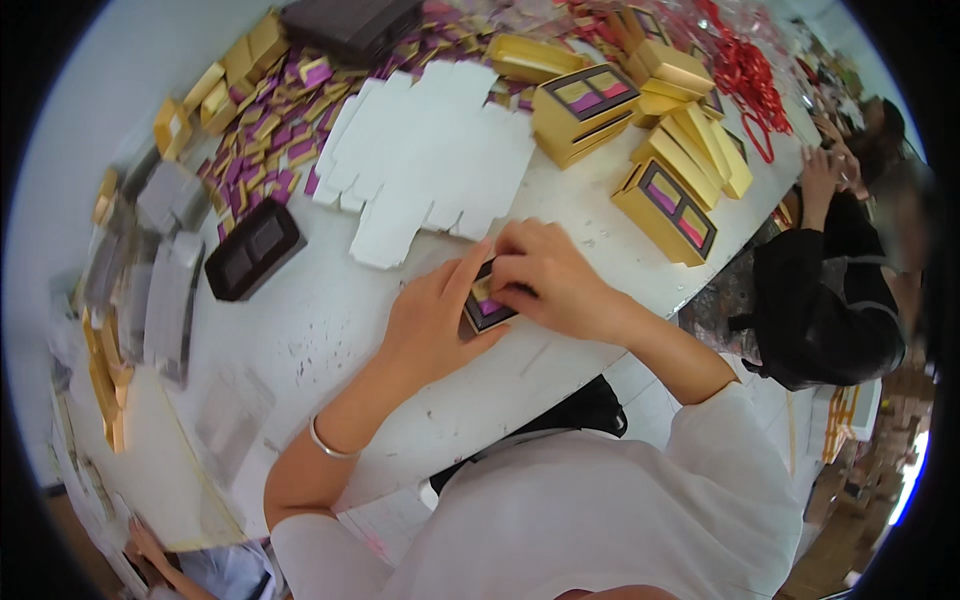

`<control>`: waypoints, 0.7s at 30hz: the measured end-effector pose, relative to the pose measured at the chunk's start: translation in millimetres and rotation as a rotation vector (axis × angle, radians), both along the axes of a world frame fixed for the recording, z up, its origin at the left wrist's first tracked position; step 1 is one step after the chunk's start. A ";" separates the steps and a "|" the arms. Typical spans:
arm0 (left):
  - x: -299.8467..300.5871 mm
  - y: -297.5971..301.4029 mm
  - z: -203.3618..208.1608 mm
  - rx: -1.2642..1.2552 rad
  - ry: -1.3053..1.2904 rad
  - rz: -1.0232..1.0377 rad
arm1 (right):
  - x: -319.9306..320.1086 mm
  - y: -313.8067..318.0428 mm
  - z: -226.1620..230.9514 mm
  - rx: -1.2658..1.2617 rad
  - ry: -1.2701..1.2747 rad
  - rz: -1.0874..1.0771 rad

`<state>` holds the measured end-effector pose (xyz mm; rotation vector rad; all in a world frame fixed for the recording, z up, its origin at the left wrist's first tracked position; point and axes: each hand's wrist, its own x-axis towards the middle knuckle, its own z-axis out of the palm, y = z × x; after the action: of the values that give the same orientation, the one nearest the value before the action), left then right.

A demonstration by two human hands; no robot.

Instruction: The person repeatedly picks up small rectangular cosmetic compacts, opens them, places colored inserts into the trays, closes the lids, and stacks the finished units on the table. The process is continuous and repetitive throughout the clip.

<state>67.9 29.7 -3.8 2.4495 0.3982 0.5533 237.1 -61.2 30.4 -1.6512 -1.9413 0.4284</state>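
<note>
In front of me on the white table is a small box with a dark window frame and purple and gold pieces showing inside it. My left hand grips its left side, thumb along the near edge and fingers along the far one. Over the box's right half, my right hand has its fingers curled down and closed at the frame; whatever they pinch is hidden beneath them. Just beyond my hands lies a stack of flat white die-cut cartons. A dark brown two-compartment tray sits to the left.
Gold boxes with dark window frames stand at the right, near tangled red ribbon. A heap of small purple and gold pieces spreads across the back. Clear plastic trays line the left. A co-worker in black is at the right.
</note>
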 end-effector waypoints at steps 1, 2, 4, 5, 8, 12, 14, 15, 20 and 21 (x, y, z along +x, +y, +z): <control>1.6 0.1 -0.8 0.008 0.007 0.002 | 4.7 0.6 2.5 -0.050 -0.018 0.023; 0.6 1.6 -1.9 0.004 0.033 0.004 | 6.0 2.3 8.6 0.070 0.013 0.047; -3.3 2.8 -1.8 0.046 0.052 0.010 | 26.1 5.4 44.2 0.151 0.040 0.001; -4.1 2.8 -2.2 0.063 0.062 0.014 | 46.6 8.9 56.7 0.293 -0.044 -0.078; -1.0 3.3 -2.4 0.060 -0.031 -0.023 | 135.3 48.3 97.3 0.466 -0.278 -0.317; 3.7 6.5 -3.8 0.081 -0.066 -0.062 | 278.2 119.4 63.6 -0.152 -0.097 -0.516; 2.7 9.7 -3.4 0.080 -0.071 -0.067 | 295.9 156.2 45.6 -0.342 0.044 -0.547; 6.0 10.8 -2.9 0.075 -0.075 -0.087 | 318.7 170.2 28.2 -0.389 -0.091 -0.545; -0.4 13.6 0.1 0.042 -0.059 -0.078 | 285.9 229.6 6.8 -0.462 -0.379 -0.549; -0.5 13.9 0.5 0.030 -0.061 -0.080 | 289.2 236.1 3.5 -0.468 -0.391 -0.556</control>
<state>67.5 43.5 -3.3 2.4588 0.2681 0.6022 526.3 174.9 33.9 -2.6425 -1.5889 0.3705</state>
